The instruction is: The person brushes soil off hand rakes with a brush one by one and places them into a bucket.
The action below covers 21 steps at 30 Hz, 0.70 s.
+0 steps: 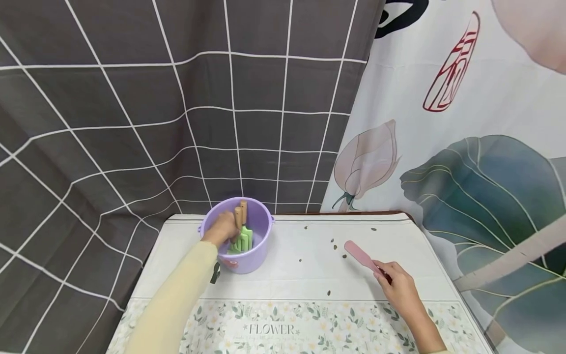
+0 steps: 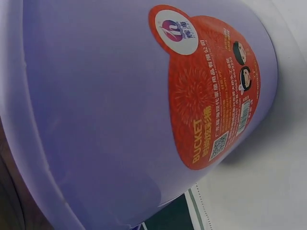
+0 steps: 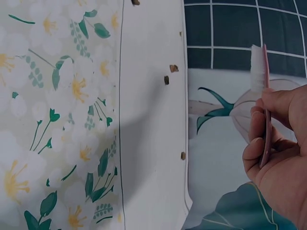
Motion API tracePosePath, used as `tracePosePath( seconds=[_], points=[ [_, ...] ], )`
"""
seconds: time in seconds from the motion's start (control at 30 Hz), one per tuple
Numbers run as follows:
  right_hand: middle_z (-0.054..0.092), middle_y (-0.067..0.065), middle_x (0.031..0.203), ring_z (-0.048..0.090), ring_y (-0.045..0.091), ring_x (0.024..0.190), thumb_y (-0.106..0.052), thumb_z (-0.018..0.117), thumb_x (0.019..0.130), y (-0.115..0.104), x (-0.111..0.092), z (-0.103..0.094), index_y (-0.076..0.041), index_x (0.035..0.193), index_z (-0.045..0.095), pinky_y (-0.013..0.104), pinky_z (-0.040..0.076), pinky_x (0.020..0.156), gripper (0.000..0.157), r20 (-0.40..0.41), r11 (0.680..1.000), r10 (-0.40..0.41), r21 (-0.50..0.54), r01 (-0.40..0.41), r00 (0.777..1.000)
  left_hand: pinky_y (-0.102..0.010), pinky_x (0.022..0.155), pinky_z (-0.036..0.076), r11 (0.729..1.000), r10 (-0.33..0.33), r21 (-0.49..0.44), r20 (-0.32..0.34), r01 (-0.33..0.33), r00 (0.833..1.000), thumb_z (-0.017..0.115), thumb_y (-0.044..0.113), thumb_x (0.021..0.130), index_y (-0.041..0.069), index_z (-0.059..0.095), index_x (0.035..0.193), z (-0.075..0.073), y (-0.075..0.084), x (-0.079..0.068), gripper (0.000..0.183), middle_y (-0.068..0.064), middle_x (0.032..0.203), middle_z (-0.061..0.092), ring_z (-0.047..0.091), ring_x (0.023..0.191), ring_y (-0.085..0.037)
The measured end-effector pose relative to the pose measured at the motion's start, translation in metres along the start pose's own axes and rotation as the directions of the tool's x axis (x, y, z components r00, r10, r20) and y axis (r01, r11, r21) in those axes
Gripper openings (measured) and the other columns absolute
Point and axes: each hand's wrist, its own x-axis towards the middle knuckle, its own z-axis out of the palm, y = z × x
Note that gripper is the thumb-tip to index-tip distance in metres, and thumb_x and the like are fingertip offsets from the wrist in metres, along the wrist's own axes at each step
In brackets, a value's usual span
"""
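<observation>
My left hand [image 1: 223,228] reaches over the rim into a purple bucket [image 1: 252,260]. Its fingers grip the lower handle of a small green garden fork [image 1: 238,216], tines down inside. Beside it a second green tool [image 1: 243,206] with a wooden handle leans in the bucket. The left wrist view is filled by the bucket's side and its red label [image 2: 211,91]; the fingers are hidden there. In my right hand [image 1: 398,285] is a pink brush [image 1: 360,254], raised above the table's right side. White bristles [image 3: 257,67] show along it in the right wrist view.
Several small dark bits [image 1: 335,247] lie scattered on the white tabletop [image 1: 300,280]. A floral printed band [image 1: 274,314] runs along the near side. A dark grid curtain [image 1: 261,132] and a white printed curtain [image 1: 442,137] hang behind.
</observation>
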Motion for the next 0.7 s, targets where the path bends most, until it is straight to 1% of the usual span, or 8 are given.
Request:
tracePosePath(
  seconds=[0.07,0.2,0.27,0.33,0.43,0.5,0.63,0.7],
  points=[
    [0.064,0.008,0.095,0.047,0.005,0.071,-0.002,0.077,0.090,0.0001,-0.0009,-0.0020,-0.001,0.122,0.073,0.021,0.042,0.055,0.032,0.011,1.000,0.012,0.003,-0.012,1.000,-0.022,0.041,0.049,1.000,0.003,0.002,-0.002,-0.003,1.000,0.069,-0.007,0.074,0.002,0.065,0.068,-0.0005,-0.0004,0.0004,0.012,-0.020,0.075,0.073,0.067,0.055,-0.024],
    [0.064,0.008,0.095,0.046,0.004,0.070,-0.004,0.075,0.093,0.0007,-0.0022,-0.0068,-0.001,0.124,0.073,0.021,0.042,0.054,0.031,0.041,0.999,0.033,0.010,-0.033,0.999,-0.022,0.038,0.046,1.000,0.006,0.026,-0.011,-0.006,1.000,0.068,-0.003,0.078,0.000,0.069,0.069,-0.0014,0.0004,0.0017,0.009,-0.021,0.076,0.074,0.067,0.053,-0.024],
    [0.064,0.008,0.095,0.046,0.004,0.070,-0.004,0.074,0.093,0.0006,-0.0028,-0.0069,-0.001,0.124,0.072,0.020,0.042,0.054,0.031,0.043,0.999,0.035,0.014,-0.035,0.998,-0.022,0.038,0.046,0.999,0.016,0.036,-0.018,-0.015,1.000,0.067,-0.003,0.078,-0.001,0.071,0.071,-0.0013,-0.0005,0.0022,0.008,-0.020,0.075,0.074,0.067,0.052,-0.024],
    [0.064,0.008,0.096,0.046,0.004,0.070,-0.004,0.074,0.093,0.0006,-0.0031,-0.0069,-0.001,0.124,0.072,0.020,0.042,0.054,0.031,0.036,0.999,0.030,0.012,-0.030,0.999,-0.023,0.038,0.046,0.999,0.018,0.050,-0.028,-0.017,0.999,0.067,-0.003,0.075,-0.001,0.072,0.071,-0.0006,-0.0006,0.0036,0.006,-0.019,0.072,0.073,0.067,0.051,-0.023],
    [0.064,0.008,0.095,0.046,0.004,0.070,-0.003,0.075,0.092,0.0008,-0.0038,-0.0067,-0.001,0.123,0.073,0.020,0.042,0.054,0.031,0.021,1.000,0.017,0.012,-0.017,1.000,-0.023,0.041,0.048,0.998,0.030,0.057,-0.033,-0.028,0.999,0.068,-0.002,0.074,-0.001,0.073,0.072,0.0003,-0.0013,0.0054,0.006,-0.017,0.071,0.072,0.063,0.050,-0.020],
    [0.064,0.008,0.095,0.046,0.003,0.071,-0.002,0.076,0.092,0.0005,-0.0047,-0.0065,-0.001,0.123,0.073,0.021,0.042,0.054,0.031,0.021,1.000,0.009,0.011,-0.009,1.000,-0.023,0.043,0.049,0.998,0.026,0.056,-0.026,-0.024,0.999,0.070,0.000,0.078,-0.002,0.074,0.073,0.0006,-0.0018,0.0056,0.007,-0.017,0.071,0.073,0.061,0.050,-0.018],
    [0.064,0.007,0.095,0.046,0.002,0.071,-0.002,0.076,0.091,0.0004,-0.0062,-0.0060,-0.001,0.122,0.073,0.021,0.042,0.054,0.031,0.028,1.000,0.004,0.011,-0.004,1.000,-0.024,0.046,0.049,0.999,0.030,0.042,-0.015,-0.029,0.999,0.071,0.010,0.089,-0.003,0.076,0.077,0.0000,-0.0029,0.0037,0.018,-0.016,0.074,0.075,0.058,0.049,-0.015],
    [0.064,0.007,0.095,0.046,0.002,0.071,-0.003,0.077,0.091,0.0004,-0.0063,-0.0055,-0.002,0.122,0.073,0.021,0.042,0.055,0.032,0.034,1.000,0.007,0.009,-0.007,0.999,-0.024,0.046,0.049,0.999,0.030,0.023,-0.011,-0.030,0.999,0.072,0.013,0.092,-0.002,0.076,0.079,-0.0003,-0.0029,0.0021,0.020,-0.015,0.074,0.075,0.060,0.050,-0.016]
  ],
)
